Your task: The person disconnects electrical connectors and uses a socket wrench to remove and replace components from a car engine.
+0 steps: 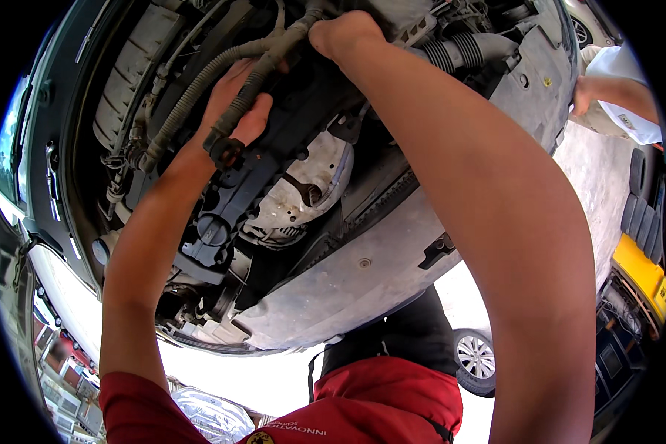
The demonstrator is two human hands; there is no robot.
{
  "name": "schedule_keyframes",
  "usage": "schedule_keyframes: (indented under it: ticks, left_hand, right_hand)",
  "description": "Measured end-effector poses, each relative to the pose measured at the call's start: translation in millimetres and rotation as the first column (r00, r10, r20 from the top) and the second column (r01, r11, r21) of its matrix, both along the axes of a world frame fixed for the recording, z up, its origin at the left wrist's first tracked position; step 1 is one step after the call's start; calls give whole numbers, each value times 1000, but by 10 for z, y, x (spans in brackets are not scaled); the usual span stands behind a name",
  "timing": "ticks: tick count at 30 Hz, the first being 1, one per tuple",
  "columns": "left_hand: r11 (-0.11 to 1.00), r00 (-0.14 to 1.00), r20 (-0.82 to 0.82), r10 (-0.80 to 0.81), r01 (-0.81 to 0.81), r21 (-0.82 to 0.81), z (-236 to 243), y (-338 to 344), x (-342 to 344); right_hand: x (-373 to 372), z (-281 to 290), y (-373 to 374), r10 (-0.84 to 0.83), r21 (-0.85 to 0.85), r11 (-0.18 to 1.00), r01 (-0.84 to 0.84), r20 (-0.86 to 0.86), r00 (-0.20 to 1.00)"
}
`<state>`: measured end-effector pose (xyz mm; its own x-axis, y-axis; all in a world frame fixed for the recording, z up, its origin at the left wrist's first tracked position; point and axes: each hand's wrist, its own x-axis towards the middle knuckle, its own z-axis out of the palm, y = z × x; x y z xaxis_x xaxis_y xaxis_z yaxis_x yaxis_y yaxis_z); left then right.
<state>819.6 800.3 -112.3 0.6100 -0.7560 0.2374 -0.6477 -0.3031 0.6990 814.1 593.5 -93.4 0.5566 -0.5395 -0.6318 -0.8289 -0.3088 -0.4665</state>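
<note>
My left hand (220, 92) reaches in under a thick dark hose (248, 96) that crosses over it in the engine bay. Its thumb side shows to the right of the hose; the fingertips are hidden, so I cannot tell whether they grip anything. Farther right, my right hand (350, 33) is bent down at the top of the engine, beside the hose's upper end. Its fingers are out of sight behind the hand. Below both hands lies a black engine cover (251, 174) with a round cap (212, 230). A ribbed conduit (192, 96) runs left of my left hand.
A dirty metal heat shield (303, 189) sits in front of the engine. The front panel (362, 274) curves between me and the bay. A ribbed intake duct (462, 53) lies at upper right. Another person's hand (583, 96) is at the car's right edge. A wheel (475, 361) lies below.
</note>
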Motion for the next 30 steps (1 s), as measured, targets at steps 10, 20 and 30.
schedule_keyframes:
  ticks: [10, 20, 30]
  left_hand:
    - [1000, 995, -95, 14, -11, 25, 216, -50, -90]
    - [675, 947, 93, 309, -287, 679, 580, -188, -191]
    - [762, 918, 309, 247, -381, 524, 523, -84, -291]
  right_hand:
    - [-55, -308, -162, 84, 107, 990, -90, 59, 995]
    - [-190, 149, -64, 207, 63, 977, -205, -21, 978]
    - [-216, 229, -79, 53, 109, 992, -60, 66, 996]
